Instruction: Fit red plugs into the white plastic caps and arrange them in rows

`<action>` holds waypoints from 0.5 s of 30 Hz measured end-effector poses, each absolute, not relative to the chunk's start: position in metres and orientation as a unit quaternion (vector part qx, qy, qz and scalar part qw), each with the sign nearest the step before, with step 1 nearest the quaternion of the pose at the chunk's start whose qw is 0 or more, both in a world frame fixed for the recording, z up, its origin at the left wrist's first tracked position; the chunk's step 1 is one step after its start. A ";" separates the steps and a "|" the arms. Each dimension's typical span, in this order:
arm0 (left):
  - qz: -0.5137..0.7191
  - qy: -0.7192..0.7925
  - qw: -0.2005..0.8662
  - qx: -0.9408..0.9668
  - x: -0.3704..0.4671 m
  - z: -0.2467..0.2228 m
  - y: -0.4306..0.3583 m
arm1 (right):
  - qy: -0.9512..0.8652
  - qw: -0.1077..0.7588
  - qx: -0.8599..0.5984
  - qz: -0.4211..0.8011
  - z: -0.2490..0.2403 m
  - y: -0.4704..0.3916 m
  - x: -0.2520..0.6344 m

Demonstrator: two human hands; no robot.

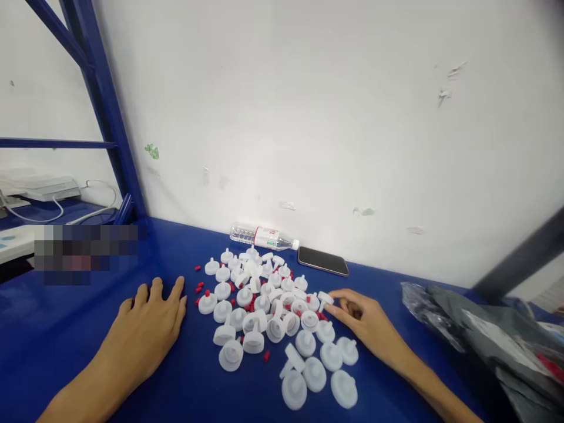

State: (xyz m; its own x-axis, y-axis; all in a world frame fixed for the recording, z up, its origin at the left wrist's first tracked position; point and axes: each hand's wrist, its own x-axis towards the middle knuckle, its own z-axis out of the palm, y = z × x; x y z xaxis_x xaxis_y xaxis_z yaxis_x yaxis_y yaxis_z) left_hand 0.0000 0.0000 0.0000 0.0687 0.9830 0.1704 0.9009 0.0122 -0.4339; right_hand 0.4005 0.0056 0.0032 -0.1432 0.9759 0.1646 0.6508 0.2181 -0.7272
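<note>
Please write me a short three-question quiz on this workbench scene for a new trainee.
1. True or false: the left hand lies flat on the blue table, palm down, holding nothing.
2. Which thing lies nearest the wall, behind the pile of white plastic caps?
A. a water bottle
B. a pair of scissors
C. a cup
3. Fill in: the small loose pieces scattered among the caps are ____ in colour.

Key:
1. True.
2. A: the water bottle lies on its side by the wall, next to a dark phone.
3. Red. The fingers of the right hand touch the pile's right edge.
</note>
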 end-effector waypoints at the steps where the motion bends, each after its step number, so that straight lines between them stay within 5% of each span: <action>1: 0.089 -0.676 0.222 -0.697 -0.001 -0.001 0.000 | -0.710 0.326 -0.571 0.252 0.003 0.006 0.401; 15: 0.072 -0.666 0.243 -0.702 -0.003 -0.007 0.000 | -0.558 0.461 -0.553 0.411 0.009 0.012 0.409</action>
State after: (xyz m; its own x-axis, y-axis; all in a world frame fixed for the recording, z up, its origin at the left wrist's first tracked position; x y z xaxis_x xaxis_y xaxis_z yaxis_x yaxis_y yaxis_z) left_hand -0.0026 -0.0004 -0.0070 0.1035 0.9694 0.2225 0.8990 0.0045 -0.4378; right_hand 0.4093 0.0121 0.0094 0.0385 0.9974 0.0607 0.2390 0.0498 -0.9697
